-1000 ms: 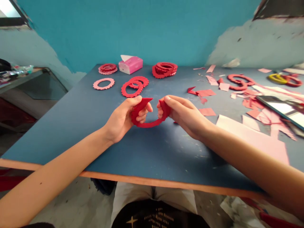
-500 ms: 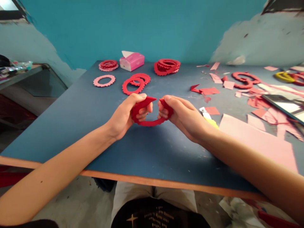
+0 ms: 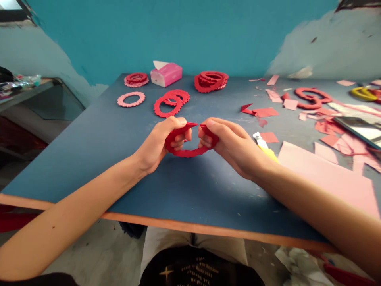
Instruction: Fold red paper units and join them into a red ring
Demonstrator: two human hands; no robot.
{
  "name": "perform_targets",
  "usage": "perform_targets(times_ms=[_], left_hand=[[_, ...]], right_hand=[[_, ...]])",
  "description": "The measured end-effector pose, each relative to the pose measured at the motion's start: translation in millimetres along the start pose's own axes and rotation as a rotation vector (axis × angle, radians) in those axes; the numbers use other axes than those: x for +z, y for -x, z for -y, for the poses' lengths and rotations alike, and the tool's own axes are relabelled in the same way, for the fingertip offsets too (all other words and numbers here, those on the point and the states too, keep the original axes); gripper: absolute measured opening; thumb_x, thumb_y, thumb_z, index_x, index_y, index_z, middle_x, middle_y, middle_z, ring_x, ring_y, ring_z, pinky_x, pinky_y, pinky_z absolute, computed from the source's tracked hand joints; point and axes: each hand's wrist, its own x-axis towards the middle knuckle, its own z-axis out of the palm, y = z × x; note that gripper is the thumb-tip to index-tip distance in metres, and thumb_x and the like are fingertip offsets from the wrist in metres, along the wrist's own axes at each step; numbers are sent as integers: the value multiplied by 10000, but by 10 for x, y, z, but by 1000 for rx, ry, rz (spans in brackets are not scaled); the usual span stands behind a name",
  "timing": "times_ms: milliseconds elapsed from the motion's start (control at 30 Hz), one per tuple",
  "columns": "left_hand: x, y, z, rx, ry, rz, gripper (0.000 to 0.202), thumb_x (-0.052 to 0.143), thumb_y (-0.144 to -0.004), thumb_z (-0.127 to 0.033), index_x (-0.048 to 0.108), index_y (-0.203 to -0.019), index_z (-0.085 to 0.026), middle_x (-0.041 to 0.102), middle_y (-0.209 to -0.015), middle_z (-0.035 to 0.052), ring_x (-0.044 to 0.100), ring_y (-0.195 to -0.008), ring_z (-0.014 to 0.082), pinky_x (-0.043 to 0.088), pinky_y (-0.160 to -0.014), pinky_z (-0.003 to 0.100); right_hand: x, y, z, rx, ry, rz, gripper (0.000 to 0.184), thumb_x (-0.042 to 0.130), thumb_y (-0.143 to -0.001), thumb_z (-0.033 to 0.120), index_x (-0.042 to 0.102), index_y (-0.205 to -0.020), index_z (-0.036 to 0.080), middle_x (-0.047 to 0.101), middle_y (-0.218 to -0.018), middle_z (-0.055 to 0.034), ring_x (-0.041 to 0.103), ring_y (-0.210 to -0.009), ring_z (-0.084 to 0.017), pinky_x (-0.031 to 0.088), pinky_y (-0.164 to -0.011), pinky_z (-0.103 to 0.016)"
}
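Observation:
Between my two hands is a red folded-paper ring (image 3: pixel 189 153), curved into a loop with a gap at its far side. My left hand (image 3: pixel 168 139) pinches one end, whose pointed tip sticks out toward the right. The other end is gripped by my right hand (image 3: pixel 223 141), thumb on top. The two tips face each other and stay apart. Just beyond my left hand lie overlapping red paper rings (image 3: pixel 169 106) with toothed edges. A pink paper ring (image 3: pixel 131 105) rests farther left.
Stacked rings (image 3: pixel 199 84) and a pink tissue box (image 3: pixel 166 74) stand near the wall. On the right are a yellow-handled cutter (image 3: pixel 267 151), a large pink sheet (image 3: pixel 324 174), paper scraps (image 3: pixel 266 112), a phone (image 3: pixel 361 129) and yellow-handled scissors (image 3: pixel 363 94). The blue table (image 3: pixel 166 198) has a wooden front edge.
The view has shifted slightly. Both hands keep their hold on the red ring, and the gap between its tips looks nearly the same.

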Motion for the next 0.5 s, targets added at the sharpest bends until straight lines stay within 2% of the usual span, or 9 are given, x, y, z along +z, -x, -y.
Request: perform_targets(times_ms=[300,500], left_hand=[[-7,-23,1,24,-55,25,320,471,-887,-302,572,-630,-141,361,-598,-18,309,-552,84,282,-545,241],[21,-21,-13,0,-46,-13,379,475,-913,-355,625,-648,-128,389,-580,-11,338,-540,86,289,-555,254]], right_hand=[[6,1,-20,-20,-16,-26,232,478,-987,283,517,-771,207,465,-714,22,453,-678,-110,393,-671,-255],[3,21,-82,-92,23,-43,212,476,-1012,382,532,-879,227,507,-724,32,478,-689,-109,398,-675,-255]])
